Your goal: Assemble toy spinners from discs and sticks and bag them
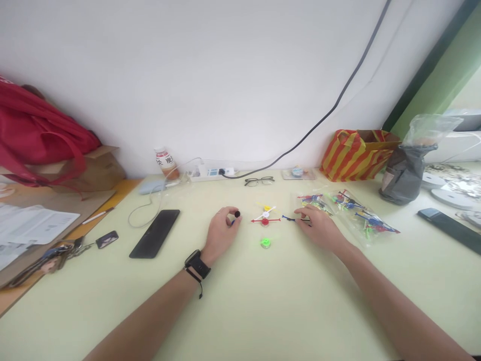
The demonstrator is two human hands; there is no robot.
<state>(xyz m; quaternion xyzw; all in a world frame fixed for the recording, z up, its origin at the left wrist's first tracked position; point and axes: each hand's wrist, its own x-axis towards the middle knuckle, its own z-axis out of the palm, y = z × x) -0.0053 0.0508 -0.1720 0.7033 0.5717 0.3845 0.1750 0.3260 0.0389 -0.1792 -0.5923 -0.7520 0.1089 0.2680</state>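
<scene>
My left hand (222,231) is closed in a pinch around a small round black piece (237,214), and a bit of blue shows under its fingertips. Opposite it, my right hand (318,228) has its fingers closed on a thin blue plastic arrow (288,218), with a dark sliver beside it partly hidden by the fingers. Between the hands lie a red arrow (265,221) with a round hub, a white arrow (266,214) and a yellow piece (267,207), close together in a column. Nearer to me sits a green round piece (265,243).
Clear bags (366,220) of coloured arrows lie right of my right hand. A black phone (155,233) is left of my left hand. Eyeglasses (259,181), a power strip (210,173), a bottle (167,164) and a striped bag (356,155) stand along the wall.
</scene>
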